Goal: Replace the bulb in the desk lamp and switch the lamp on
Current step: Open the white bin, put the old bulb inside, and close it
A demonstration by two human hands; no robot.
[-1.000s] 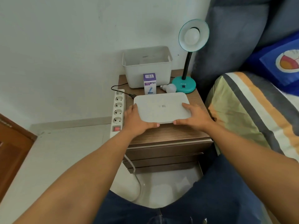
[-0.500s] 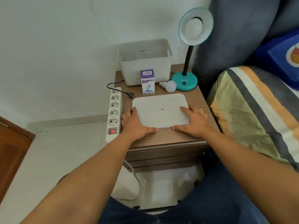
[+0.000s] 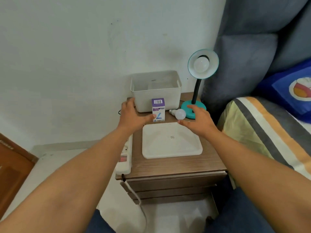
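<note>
Lying sideways, loose bulb, screw base leftward

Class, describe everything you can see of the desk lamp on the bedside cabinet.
The desk lamp has a round teal base, a black bendable neck and a teal-rimmed dish shade with a white inside, tilted to face the camera. A frosted white bulb sits in its socket, unlit. It stands at the cabinet's back right corner. The right hand hovers over the base; contact is unclear.
</note>
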